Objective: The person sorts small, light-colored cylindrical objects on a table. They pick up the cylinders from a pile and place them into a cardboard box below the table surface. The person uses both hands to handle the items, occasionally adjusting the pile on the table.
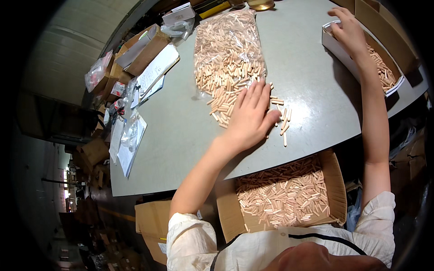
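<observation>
We're resting our left hand [248,117] flat on pegs [224,100], risking spills if sweeping toward six o'clock; our right hand [351,38] is hanging half-open at two.

Workshop: worktable [176,135], bulk wooden pegs [229,67], cardboard boxes [337,189].

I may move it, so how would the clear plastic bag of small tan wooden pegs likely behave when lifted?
The clear plastic bag would probably sag, as its film looks thin and wrinkled. Packed with small tan wooden pegs, it may feel heavy. Pegs could spill from its near end, where many lie loose around the left hand.
</observation>
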Motion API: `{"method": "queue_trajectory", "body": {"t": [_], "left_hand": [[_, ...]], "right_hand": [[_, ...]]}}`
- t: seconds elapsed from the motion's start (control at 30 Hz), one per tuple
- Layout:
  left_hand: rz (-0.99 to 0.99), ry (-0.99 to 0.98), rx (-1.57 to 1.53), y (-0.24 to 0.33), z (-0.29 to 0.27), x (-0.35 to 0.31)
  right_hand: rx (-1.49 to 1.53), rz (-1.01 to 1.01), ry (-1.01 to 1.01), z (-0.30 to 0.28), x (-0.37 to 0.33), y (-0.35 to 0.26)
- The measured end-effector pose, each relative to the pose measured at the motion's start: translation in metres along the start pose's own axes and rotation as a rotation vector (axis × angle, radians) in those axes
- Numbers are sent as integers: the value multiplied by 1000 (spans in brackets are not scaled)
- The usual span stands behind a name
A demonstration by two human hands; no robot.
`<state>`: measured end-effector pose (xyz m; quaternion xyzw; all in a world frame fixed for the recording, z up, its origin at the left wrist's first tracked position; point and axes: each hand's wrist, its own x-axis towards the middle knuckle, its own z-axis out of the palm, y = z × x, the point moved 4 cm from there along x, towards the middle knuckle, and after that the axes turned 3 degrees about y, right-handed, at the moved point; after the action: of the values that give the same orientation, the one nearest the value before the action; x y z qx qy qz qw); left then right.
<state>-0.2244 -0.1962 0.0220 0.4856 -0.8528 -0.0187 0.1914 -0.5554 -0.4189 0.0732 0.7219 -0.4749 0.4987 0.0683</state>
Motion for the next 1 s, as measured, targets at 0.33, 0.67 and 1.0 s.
{"method": "queue_trajectory", "body": {"t": [0.33,0.67,1.0], "left_hand": [[60,-157,81,43,-26,-74],[-282,-92,152,16,-45,-145],[-396,-76,180,11,-47,-155]], "right_hand": [[479,-332,-488,64,-80,-145],[324,-414,-983,69,-110,-176],[234,-728,-994,51,-135,-218]]}}
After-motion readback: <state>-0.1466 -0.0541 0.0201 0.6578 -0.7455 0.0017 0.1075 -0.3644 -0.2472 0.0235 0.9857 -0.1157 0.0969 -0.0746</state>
